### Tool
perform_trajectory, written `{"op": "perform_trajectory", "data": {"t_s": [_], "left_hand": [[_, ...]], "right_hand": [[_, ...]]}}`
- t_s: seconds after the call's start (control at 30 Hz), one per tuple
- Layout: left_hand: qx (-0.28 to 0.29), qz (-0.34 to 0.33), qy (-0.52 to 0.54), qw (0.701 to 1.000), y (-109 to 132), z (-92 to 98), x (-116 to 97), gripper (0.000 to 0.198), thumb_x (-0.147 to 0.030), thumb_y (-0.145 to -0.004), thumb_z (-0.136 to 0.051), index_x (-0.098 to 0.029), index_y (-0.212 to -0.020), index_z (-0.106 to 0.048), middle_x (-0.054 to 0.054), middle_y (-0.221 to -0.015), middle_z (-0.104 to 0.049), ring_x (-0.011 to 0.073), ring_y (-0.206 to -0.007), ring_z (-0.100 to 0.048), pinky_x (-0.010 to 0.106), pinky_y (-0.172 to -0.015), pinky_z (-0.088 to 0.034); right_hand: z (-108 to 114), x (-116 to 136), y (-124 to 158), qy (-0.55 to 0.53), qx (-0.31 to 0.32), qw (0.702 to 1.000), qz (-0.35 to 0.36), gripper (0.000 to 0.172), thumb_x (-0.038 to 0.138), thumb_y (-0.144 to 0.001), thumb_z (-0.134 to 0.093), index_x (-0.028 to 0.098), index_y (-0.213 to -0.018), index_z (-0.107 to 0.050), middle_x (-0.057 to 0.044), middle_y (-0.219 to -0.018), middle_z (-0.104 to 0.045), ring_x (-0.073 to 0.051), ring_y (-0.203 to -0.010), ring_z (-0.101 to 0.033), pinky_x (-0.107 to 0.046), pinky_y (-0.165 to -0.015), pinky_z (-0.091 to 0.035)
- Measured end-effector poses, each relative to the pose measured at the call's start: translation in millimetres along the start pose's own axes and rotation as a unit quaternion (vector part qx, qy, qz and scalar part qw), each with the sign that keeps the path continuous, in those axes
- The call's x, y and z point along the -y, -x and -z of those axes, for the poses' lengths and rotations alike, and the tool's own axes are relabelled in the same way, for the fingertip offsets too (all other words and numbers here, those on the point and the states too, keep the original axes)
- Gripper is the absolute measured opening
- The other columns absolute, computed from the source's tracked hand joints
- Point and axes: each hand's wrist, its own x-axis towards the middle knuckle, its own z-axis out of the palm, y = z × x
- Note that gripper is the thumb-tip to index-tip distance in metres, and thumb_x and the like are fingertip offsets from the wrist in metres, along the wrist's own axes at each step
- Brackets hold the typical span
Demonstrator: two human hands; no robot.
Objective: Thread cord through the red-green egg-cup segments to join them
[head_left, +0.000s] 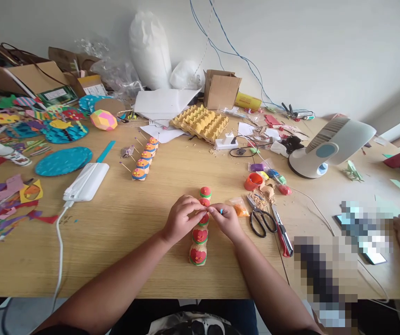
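Just below the frame's centre, left hand point(182, 219) and right hand point(227, 222) meet above the caterpillar point(200, 236), fingers pinching something I can't make out.

A craft workroom, with scissors point(259, 211), paper scraps point(13, 185) and perhaps a glue bottle point(7, 151).

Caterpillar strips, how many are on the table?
2: a red-and-green strip by the left hand and right hand; an orange-and-blue strip farther back, left. Clutter may hide others.
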Motion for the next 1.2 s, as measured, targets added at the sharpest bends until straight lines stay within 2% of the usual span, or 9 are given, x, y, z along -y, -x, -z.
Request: {"op": "perform_trajectory", "data": {"t_s": [0.1,0.2,0.33,0.53,0.77,0.83,0.93,1.0,1.2], "left_hand": [[-0.008,-0.008,0.009,1.000,-0.9,0.9,-0.1,0.007,-0.017,-0.090,-0.071,-0.022,-0.095,-0.071,0.002,-0.088,-0.070,0.0167,-0.086,-0.062,0.033,-0.080,-0.052],[-0.003,-0.012,0.013,1.000,0.2,1.3,1.1,0.009,-0.016,-0.090,-0.071,-0.023,-0.096,-0.070,0.002,-0.089,-0.070,0.0169,-0.087,-0.063,0.033,-0.081,-0.052],[-0.002,-0.007,0.013,1.000,2.0,-0.4,2.6,0.016,-0.015,-0.089,-0.071,-0.023,-0.103,-0.069,0.003,-0.095,-0.071,0.0175,-0.092,-0.064,0.034,-0.084,-0.053],[-0.013,0.001,0.010,1.000,1.6,-0.4,2.9,0.021,-0.012,-0.089,-0.069,-0.023,-0.107,-0.068,0.003,-0.098,-0.072,0.0180,-0.094,-0.065,0.035,-0.087,-0.053],[-0.004,0.010,0.023,1.000,2.9,-0.3,1.9,0.019,-0.012,-0.091,-0.067,-0.023,-0.105,-0.069,0.004,-0.097,-0.072,0.0187,-0.094,-0.065,0.037,-0.087,-0.053],[0.000,0.007,0.023,1.000,2.7,-0.3,0.9,0.018,-0.012,-0.091,-0.066,-0.023,-0.105,-0.069,0.004,-0.097,-0.072,0.0186,-0.094,-0.064,0.037,-0.087,-0.053],[-0.001,0.008,0.020,1.000,2.2,0.3,0.1,0.018,-0.012,-0.090,-0.066,-0.023,-0.104,-0.069,0.004,-0.097,-0.072,0.0182,-0.093,-0.064,0.036,-0.086,-0.053],[-0.006,0.012,0.020,1.000,2.1,0.9,0.1,0.018,-0.012,-0.090,-0.066,-0.023,-0.104,-0.068,0.004,-0.097,-0.072,0.0180,-0.092,-0.064,0.036,-0.085,-0.053],[-0.012,0.029,0.023,0.999,2.4,1.2,0.0,0.016,-0.014,-0.092,-0.065,-0.023,-0.104,-0.069,0.003,-0.096,-0.073,0.0181,-0.091,-0.065,0.037,-0.086,-0.053]], "right_hand": [[-0.1,0.2,0.9,-0.016,0.002,1.000,-0.005,0.046,0.060,-0.087,-0.065,0.016,-0.076,-0.074,-0.002,-0.067,-0.063,-0.014,-0.062,-0.051,-0.027,-0.060,-0.041],[-1.8,-2.3,1.2,-0.063,0.002,0.997,-0.034,0.040,0.057,-0.079,-0.076,0.018,-0.085,-0.075,-0.002,-0.071,-0.065,-0.014,-0.064,-0.053,-0.027,-0.061,-0.042],[-3.3,-4.9,-0.1,-0.120,0.001,0.991,-0.063,0.039,0.055,-0.073,-0.081,0.018,-0.081,-0.072,-0.001,-0.070,-0.064,-0.013,-0.062,-0.051,-0.027,-0.060,-0.040],[-0.8,-0.5,0.2,-0.146,-0.022,0.988,-0.052,0.035,0.052,-0.078,-0.077,0.019,-0.082,-0.065,0.005,-0.062,-0.048,-0.010,-0.057,-0.035,-0.024,-0.054,-0.030],[0.6,-6.7,1.5,-0.120,-0.025,0.992,-0.041,0.051,0.058,-0.085,-0.067,0.020,-0.058,-0.049,0.005,-0.055,-0.039,-0.009,-0.054,-0.029,-0.027,-0.053,-0.024],[-0.2,-5.2,1.1,-0.103,-0.029,0.993,-0.042,0.050,0.059,-0.086,-0.067,0.019,-0.059,-0.053,0.004,-0.055,-0.042,-0.010,-0.054,-0.031,-0.027,-0.053,-0.025],[-1.3,-0.8,0.4,-0.115,-0.026,0.992,-0.047,0.040,0.057,-0.081,-0.073,0.018,-0.077,-0.066,0.003,-0.062,-0.051,-0.010,-0.057,-0.035,-0.026,-0.054,-0.027],[-1.3,0.7,0.0,-0.122,-0.026,0.991,-0.052,0.039,0.057,-0.077,-0.077,0.019,-0.084,-0.068,0.003,-0.064,-0.052,-0.010,-0.057,-0.035,-0.025,-0.053,-0.028],[1.3,-1.2,-0.4,-0.088,-0.036,0.993,-0.068,0.048,0.063,-0.081,-0.069,0.018,-0.067,-0.066,0.003,-0.055,-0.045,-0.010,-0.054,-0.033,-0.027,-0.052,-0.024]]}}
